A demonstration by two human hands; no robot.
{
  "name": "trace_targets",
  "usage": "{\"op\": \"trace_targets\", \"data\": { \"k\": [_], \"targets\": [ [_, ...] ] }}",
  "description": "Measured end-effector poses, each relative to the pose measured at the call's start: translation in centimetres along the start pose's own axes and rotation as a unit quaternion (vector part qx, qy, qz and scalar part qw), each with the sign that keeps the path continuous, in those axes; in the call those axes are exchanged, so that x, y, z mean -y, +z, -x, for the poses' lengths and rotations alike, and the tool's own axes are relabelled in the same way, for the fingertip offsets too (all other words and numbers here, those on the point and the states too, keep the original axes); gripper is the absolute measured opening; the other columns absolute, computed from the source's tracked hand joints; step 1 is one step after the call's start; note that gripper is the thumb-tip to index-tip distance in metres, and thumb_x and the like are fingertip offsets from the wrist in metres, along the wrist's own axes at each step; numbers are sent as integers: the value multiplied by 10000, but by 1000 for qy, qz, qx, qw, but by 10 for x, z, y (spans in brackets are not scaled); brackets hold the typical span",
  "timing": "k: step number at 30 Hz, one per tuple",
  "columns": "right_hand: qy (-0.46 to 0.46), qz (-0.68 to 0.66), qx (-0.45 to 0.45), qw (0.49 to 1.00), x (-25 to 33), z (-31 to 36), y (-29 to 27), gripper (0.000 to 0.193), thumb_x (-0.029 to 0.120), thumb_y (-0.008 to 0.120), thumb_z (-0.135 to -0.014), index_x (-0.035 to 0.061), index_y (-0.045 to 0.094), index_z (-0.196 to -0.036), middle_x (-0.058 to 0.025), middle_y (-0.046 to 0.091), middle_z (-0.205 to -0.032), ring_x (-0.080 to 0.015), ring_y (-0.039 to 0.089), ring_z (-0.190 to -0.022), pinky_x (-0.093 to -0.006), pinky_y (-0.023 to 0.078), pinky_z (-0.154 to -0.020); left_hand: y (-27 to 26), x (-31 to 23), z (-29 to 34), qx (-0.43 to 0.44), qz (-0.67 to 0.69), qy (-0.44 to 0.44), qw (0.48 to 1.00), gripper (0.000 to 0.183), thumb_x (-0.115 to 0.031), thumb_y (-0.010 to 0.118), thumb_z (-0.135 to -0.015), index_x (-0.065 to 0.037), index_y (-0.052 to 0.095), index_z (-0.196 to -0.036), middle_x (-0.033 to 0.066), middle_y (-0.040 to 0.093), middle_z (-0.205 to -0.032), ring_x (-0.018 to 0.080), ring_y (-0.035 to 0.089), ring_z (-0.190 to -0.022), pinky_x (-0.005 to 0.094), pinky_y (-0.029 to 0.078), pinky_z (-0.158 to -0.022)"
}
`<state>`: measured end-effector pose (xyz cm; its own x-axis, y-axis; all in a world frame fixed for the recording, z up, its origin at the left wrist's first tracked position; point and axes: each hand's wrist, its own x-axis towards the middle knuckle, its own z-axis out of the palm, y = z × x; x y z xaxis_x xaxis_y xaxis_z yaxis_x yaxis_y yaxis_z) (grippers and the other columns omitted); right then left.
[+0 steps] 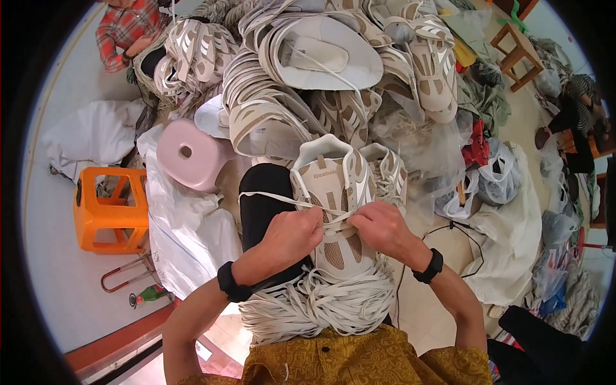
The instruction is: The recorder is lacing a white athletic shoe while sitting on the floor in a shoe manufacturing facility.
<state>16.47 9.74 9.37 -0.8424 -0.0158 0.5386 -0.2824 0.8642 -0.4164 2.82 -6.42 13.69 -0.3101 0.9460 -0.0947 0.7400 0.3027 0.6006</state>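
A beige sneaker upper [319, 173] with tan mesh panels is in front of me, its opening facing away. My left hand [292, 234] is closed in a pinch on a pale shoelace [273, 197], whose loose end runs out to the left across a black-clothed knee [260, 183]. My right hand [383, 228] also pinches the lace, at the right edge of the upper. Between the two hands the lace crosses over the tongue. A thick bundle of cream laces [314, 305] lies across my lap, just under the toe.
A large heap of similar sneaker uppers [263, 119] rises ahead. To the left are a pink stool [192, 154] and an orange stool [109, 208]. Plastic bags [497, 173] and a wooden stool [516, 54] are at right. A person in a plaid shirt [125, 32] sits far left.
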Motion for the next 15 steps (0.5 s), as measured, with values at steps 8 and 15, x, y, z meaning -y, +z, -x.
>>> {"op": "trace_targets", "data": {
  "k": [8, 15],
  "targets": [
    [130, -119, -27, 984, 4, -19, -19, 197, 34, 638, -572, 73, 589, -759, -50, 560, -709, -219, 560, -676, -316, 448, -615, -15, 4, -2, -14, 108, -42, 993, 118, -79, 608, -727, -20, 534, -798, 102, 550, -647, 265, 578, -604, 327, 450, -534],
    [19, -23, 38, 999, 0, -35, -2, 181, 18, 598, -560, 91, 584, -725, -28, 518, -647, -195, 516, -658, -317, 405, -582, -18, -2, -7, -107, -162, 76, 978, 234, -79, 637, -681, -62, 526, -886, 78, 501, -813, 231, 570, -712, 323, 460, -548]
  ]
}}
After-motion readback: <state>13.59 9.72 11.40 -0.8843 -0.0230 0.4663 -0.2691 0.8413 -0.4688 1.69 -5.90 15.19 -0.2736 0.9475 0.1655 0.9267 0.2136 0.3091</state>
